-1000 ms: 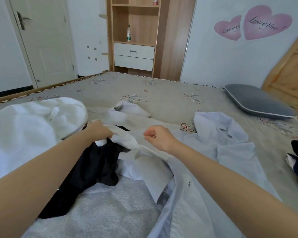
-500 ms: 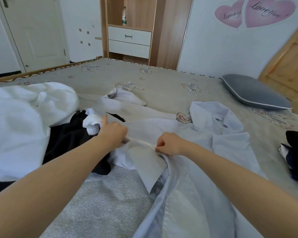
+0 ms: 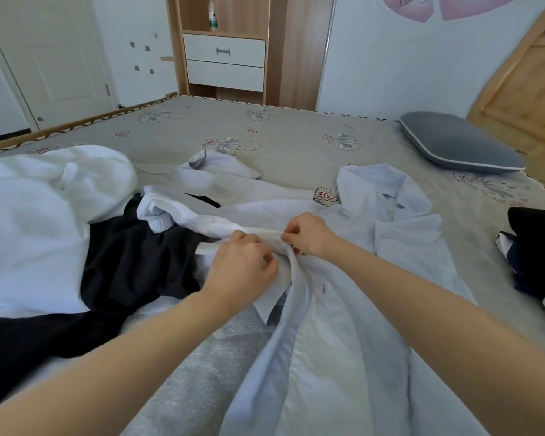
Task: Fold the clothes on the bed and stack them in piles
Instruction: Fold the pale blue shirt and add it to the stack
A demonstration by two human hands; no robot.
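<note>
A pale blue shirt (image 3: 390, 247) lies spread across the bed (image 3: 296, 143), its collar toward the far side. My left hand (image 3: 241, 267) and my right hand (image 3: 310, 236) sit close together at the middle, both pinching the shirt's front edge. A black garment (image 3: 129, 265) lies crumpled to the left of my hands. A large white garment (image 3: 35, 221) covers the left part of the bed. The shirt's sleeve (image 3: 224, 163) trails toward the far left.
A grey pillow (image 3: 456, 144) rests at the far right by a wooden headboard (image 3: 526, 80). Dark and white clothes (image 3: 538, 253) lie at the right edge. A wooden wardrobe (image 3: 227, 48) and a white door (image 3: 54, 58) stand beyond the bed.
My hands have drawn closer together on the shirt's edge, and my left hand has slid toward me and to the right. The camera has tilted down.
</note>
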